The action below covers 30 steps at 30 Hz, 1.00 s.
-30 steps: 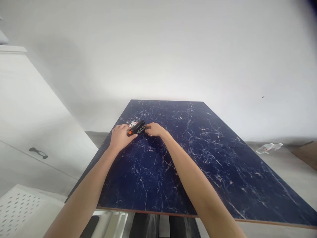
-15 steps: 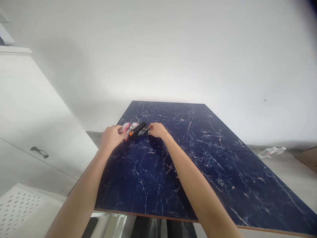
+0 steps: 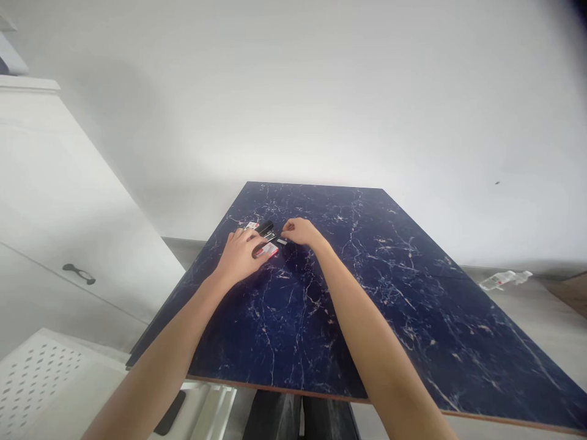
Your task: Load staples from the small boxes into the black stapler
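Observation:
My left hand (image 3: 239, 253) is closed around a small red-and-white box (image 3: 269, 249), held by the thumb side, with its fingers reaching over the near end of a black stapler (image 3: 266, 227). Part of the stapler is hidden under that hand. Behind the fingers a second small white-and-red box (image 3: 251, 225) shows. A short silvery strip (image 3: 282, 241), like a row of staples, lies just right of the stapler. Close beside it, my right hand (image 3: 299, 231) has its fingers curled together; whatever they pinch, if anything, is hidden.
All this lies on the left part of a dark blue marble-patterned table (image 3: 348, 293) against a white wall. A white cabinet (image 3: 68, 201) stands to the left, above a perforated white container (image 3: 41, 379). Crumpled clear plastic (image 3: 504, 279) lies beyond the right edge.
My left hand has moved right, bringing a red-and-white box in front of the stapler. My right hand has drawn slightly away from the stapler, and the silvery strip now shows between them.

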Tool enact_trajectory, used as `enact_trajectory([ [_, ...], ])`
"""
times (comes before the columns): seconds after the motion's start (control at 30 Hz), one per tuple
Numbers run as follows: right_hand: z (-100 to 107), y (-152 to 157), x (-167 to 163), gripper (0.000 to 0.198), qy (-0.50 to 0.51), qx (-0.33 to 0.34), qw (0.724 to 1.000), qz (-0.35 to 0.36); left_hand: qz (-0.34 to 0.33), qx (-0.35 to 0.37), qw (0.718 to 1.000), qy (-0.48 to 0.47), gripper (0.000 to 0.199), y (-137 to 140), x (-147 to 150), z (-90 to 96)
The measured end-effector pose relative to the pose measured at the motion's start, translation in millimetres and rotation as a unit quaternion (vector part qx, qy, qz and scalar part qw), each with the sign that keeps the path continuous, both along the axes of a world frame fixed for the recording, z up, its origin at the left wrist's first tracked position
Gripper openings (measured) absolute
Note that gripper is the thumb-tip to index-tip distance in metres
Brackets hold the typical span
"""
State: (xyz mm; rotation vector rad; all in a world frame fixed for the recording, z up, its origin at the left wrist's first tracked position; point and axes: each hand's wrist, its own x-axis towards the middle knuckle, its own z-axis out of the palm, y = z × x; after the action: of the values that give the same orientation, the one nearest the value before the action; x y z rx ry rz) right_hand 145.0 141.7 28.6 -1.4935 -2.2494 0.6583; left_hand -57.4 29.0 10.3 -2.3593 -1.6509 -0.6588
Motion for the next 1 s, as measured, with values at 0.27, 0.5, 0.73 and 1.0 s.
enact_trajectory([
  [0.27, 37, -51, 35, 0.025, 0.078, 0.041, 0.992, 0.087, -0.045, -0.018, 0.994, -0.094, 0.028, 1, -1, 1.8],
  [0.5, -2, -127, 98, 0.091, 0.04, 0.013, 0.984, 0.173, -0.246, -0.146, 0.958, -0.035, 0.053, -34, 55, -8.7],
  [0.73, -17, -131, 107, 0.106, 0.035, 0.021, 0.982, 0.183, -0.237, -0.117, 0.964, 0.013, 0.029, -18, 98, -4.0],
  [1.0, -25, -73, 51, 0.029, -0.036, 0.089, 0.995, -0.002, 0.157, -0.097, 0.981, 0.067, 0.032, -12, 32, 13.5],
])
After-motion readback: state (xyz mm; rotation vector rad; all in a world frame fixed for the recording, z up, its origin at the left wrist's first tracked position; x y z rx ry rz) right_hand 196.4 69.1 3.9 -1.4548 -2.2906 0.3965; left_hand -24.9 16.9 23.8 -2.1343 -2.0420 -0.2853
